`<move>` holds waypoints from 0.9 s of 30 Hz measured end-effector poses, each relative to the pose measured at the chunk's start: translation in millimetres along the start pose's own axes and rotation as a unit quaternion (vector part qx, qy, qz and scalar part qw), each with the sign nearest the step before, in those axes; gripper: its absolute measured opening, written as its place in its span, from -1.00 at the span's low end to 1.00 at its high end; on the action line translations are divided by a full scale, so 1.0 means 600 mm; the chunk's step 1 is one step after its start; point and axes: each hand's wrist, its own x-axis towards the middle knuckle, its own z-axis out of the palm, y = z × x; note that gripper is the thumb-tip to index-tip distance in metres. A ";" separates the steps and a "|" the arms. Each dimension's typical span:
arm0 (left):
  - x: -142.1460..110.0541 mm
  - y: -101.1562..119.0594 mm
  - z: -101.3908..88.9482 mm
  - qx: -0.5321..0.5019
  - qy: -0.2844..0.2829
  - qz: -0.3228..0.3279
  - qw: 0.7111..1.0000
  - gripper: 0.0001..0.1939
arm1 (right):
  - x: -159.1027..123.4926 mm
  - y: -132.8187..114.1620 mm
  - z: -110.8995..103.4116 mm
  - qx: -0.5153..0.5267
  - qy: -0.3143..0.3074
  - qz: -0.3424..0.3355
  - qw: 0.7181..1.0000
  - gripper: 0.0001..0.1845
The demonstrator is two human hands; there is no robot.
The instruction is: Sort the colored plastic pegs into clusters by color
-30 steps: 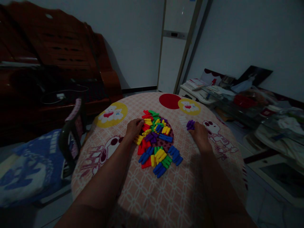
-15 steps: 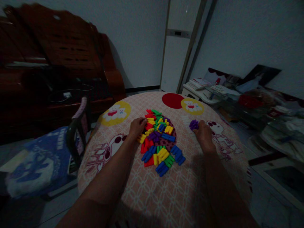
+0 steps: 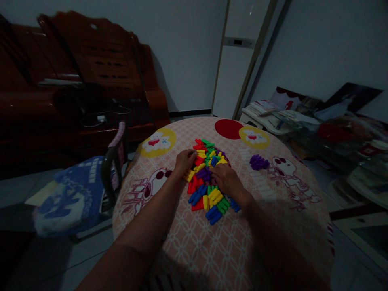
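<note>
A mixed pile of small, finger-shaped plastic toy blocks [image 3: 216, 196] in red, yellow, green, blue and purple lies mid-table. My left hand [image 3: 185, 161] rests at the pile's left edge, its fingers curled in beside red and yellow blocks; what they hold, if anything, is hidden. Over the pile's right side, my right hand [image 3: 228, 180] has its fingertips closed at a purple toy block [image 3: 203, 174]. Apart from the pile, to the right, sits a cluster of purple toy blocks [image 3: 259, 162].
The round table wears a patterned cloth [image 3: 194, 242] with cartoon prints. At left stands a chair [image 3: 113, 169] with a blue and white cloth on its seat. Behind it is a wooden bench [image 3: 106, 60]. A cluttered glass-topped side table [image 3: 300, 121] stands at right.
My right hand has moved left from the purple cluster to the main pile, leaving the cluster on the cloth. My left hand stays at the pile's edge. The view has shifted slightly left.
</note>
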 end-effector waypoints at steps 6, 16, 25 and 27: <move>0.000 0.000 0.001 0.005 -0.003 0.003 1.000 -0.62 | 0.007 -0.005 0.020 -0.047 -0.015 0.013 0.999 -0.75; 0.000 0.003 -0.001 -0.003 -0.006 -0.005 1.000 -0.63 | -0.010 0.059 -0.028 0.335 0.128 0.234 0.904 -0.69; 0.002 -0.003 -0.001 -0.007 -0.007 -0.009 1.000 -0.60 | -0.036 0.141 -0.116 0.376 0.239 0.342 0.827 -0.65; 0.003 -0.004 0.000 -0.007 -0.008 -0.008 1.000 -0.59 | -0.058 0.167 -0.141 0.343 0.276 0.362 0.821 -0.64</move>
